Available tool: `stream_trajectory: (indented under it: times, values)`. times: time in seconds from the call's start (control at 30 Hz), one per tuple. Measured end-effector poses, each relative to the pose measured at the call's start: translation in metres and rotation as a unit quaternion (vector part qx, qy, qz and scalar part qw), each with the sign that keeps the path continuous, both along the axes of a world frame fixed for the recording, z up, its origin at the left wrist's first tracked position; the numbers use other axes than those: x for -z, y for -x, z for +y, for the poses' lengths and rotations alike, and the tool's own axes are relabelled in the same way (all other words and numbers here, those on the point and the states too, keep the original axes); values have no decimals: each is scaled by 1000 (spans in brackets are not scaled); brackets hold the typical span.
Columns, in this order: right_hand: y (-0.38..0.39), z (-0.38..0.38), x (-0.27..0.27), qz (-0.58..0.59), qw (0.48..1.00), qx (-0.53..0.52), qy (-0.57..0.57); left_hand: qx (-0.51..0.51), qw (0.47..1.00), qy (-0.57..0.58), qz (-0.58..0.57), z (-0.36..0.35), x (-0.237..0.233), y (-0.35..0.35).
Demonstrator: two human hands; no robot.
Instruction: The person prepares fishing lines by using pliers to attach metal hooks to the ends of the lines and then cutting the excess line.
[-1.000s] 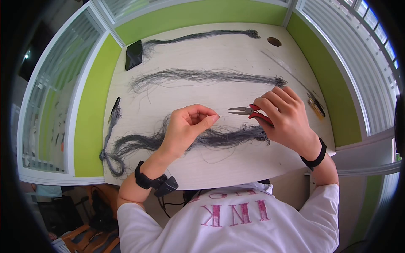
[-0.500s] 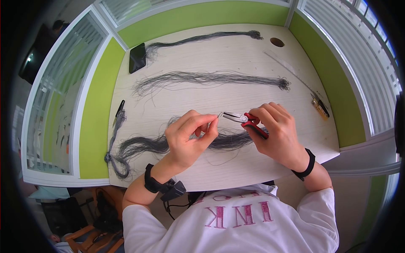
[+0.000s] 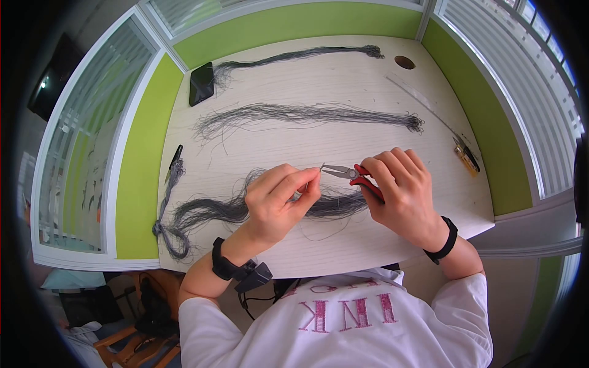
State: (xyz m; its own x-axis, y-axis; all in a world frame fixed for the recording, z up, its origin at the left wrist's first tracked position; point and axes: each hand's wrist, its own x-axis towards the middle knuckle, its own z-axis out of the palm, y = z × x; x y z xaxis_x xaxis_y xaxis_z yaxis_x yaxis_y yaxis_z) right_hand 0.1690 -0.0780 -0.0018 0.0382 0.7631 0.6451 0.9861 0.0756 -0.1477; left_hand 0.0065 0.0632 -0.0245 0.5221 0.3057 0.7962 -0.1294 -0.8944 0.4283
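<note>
My left hand pinches a small wire hook between thumb and fingertips, its bent end just showing above them. My right hand wraps round the red handles of a pair of pliers. The pliers point left, their narrow grey jaws closed together with the tips right at the hook. Under both hands, a thick bundle of dark grey strands lies across the table, its middle partly hidden by my left hand.
Further back lie a second strand bundle with curled ends and a third bundle. A phone and a pen are at left. A ruler and a yellow-handled tool lie at right. Green partitions enclose the table.
The pliers' jaws, apart before, have closed at the hook. My left hand has shifted slightly right, and the hook has turned. The bundles have stayed in place.
</note>
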Motion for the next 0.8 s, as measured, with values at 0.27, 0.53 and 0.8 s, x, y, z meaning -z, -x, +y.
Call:
stream_trajectory:
  times: [0.27,0.53,0.8]
  values:
    - [1,0,-1,-6,1000,0,-2,3,1000,-3,-1,-1,0,0]
    - [-1,0,3,-11,1000,2,-6,5,1000,12,5,-1,2,0]
    - [-16,2,-2,-19,997,45,-65,55,965,185,176,-1,-11,2]
